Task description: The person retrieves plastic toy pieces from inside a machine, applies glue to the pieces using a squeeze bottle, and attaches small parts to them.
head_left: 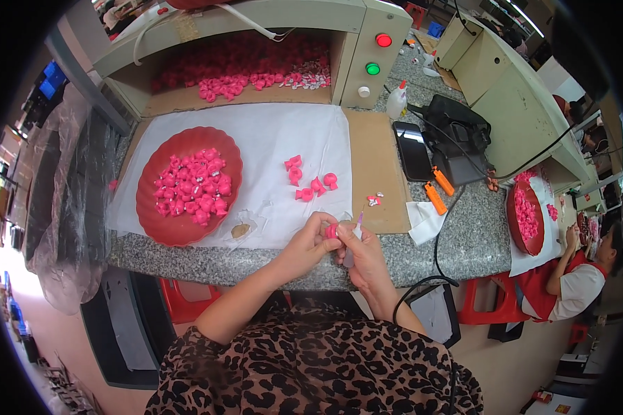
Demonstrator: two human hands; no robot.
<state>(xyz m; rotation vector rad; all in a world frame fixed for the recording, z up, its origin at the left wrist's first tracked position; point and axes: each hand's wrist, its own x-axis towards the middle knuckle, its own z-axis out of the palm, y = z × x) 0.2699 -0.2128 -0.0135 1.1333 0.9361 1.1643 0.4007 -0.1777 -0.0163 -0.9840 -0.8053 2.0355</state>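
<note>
Near the front edge of the bench, my left hand pinches a small pink plastic piece between thumb and fingers. My right hand is closed round a small translucent glue bottle with a thin purple needle tip, which points up and away from me. Both hands are close together, and the fingertips of my right hand appear to touch the pink piece. Several loose pink pieces lie on the white sheet beyond my hands. To the left, a red scalloped bowl holds many more.
A machine opening at the back holds heaped pink parts. On the right are small pink-and-white bits, orange tools, a phone, a black bag and a white bottle. A co-worker sits farther right.
</note>
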